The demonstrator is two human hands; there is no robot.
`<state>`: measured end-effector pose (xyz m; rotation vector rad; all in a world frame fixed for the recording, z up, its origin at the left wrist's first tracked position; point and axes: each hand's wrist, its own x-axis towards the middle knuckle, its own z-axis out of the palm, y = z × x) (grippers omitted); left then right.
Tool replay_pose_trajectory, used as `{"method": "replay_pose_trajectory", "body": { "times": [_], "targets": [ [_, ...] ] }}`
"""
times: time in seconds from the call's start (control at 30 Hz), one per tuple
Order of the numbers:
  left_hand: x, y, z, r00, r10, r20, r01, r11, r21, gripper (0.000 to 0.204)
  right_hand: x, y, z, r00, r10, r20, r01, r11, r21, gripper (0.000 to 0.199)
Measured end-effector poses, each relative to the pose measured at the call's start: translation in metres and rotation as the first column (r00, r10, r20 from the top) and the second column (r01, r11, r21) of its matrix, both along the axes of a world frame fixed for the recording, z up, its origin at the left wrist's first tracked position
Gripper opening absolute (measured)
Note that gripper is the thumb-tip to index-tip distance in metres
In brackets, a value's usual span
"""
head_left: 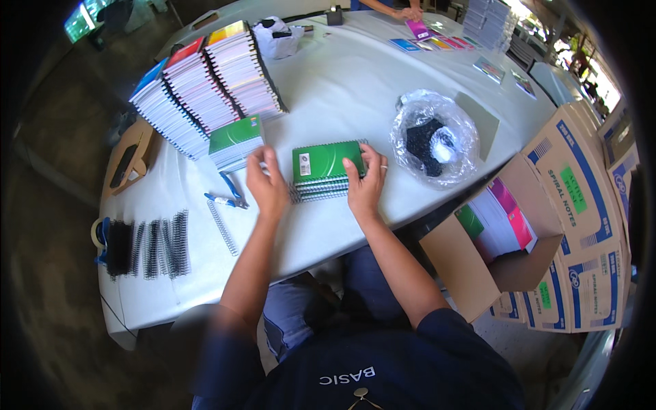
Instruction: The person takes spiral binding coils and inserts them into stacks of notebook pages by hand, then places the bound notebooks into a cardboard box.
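Note:
A short stack of green spiral notebooks (pixel 329 161) lies on the white-covered table in front of me. My right hand (pixel 367 181) grips its right side, thumb on the top cover and fingers around the edge. Just left of the stack, my left hand (pixel 266 184) is raised with thumb and fingers a little apart, and I see nothing in it. Beyond that hand stands a pile of green-covered notebooks (pixel 236 140). Blue-handled pliers (pixel 229 196) lie left of my left wrist, with a loose spiral wire (pixel 221 227) below them.
Tall notebook stacks (pixel 208 85) stand at the back left. Black coils (pixel 152 246) and a tape dispenser (pixel 100 239) lie near left. A clear plastic bag (pixel 434 140) holds black coils. Cartons (pixel 581 205) and an open box (pixel 465 273) stand right. Another person's hands (pixel 408 14) work across the table.

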<state>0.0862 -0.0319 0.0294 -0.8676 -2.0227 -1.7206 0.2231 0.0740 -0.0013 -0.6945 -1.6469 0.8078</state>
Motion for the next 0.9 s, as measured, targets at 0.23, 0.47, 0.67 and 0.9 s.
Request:
{"method": "replay_pose_trajectory", "body": {
  "times": [0.23,0.47,0.67,0.9],
  "targets": [
    [-0.118,-0.051,0.022,0.79,-0.106,-0.604,-0.373,0.699,-0.61,0.041,0.011,-0.016,0.014,0.994,-0.023,-0.103,0.061,0.921,0.384,0.048],
    [0.041,-0.098,0.074,0.871,-0.287,0.398,0.343,0.936,-0.077,0.025,0.02,-0.103,0.061,0.895,0.257,0.365,-0.415,0.78,0.468,0.064],
    [-0.001,-0.138,0.046,0.942,0.334,-0.043,-0.288,0.734,-0.615,0.032,0.035,-0.09,0.034,0.673,0.733,-0.095,-0.732,0.644,-0.221,0.029],
    [-0.032,-0.167,0.014,0.95,0.218,0.225,-0.05,0.815,-0.577,0.028,0.023,-0.068,0.02,0.497,0.865,-0.077,-0.844,0.461,-0.274,0.03]
  ]
}}
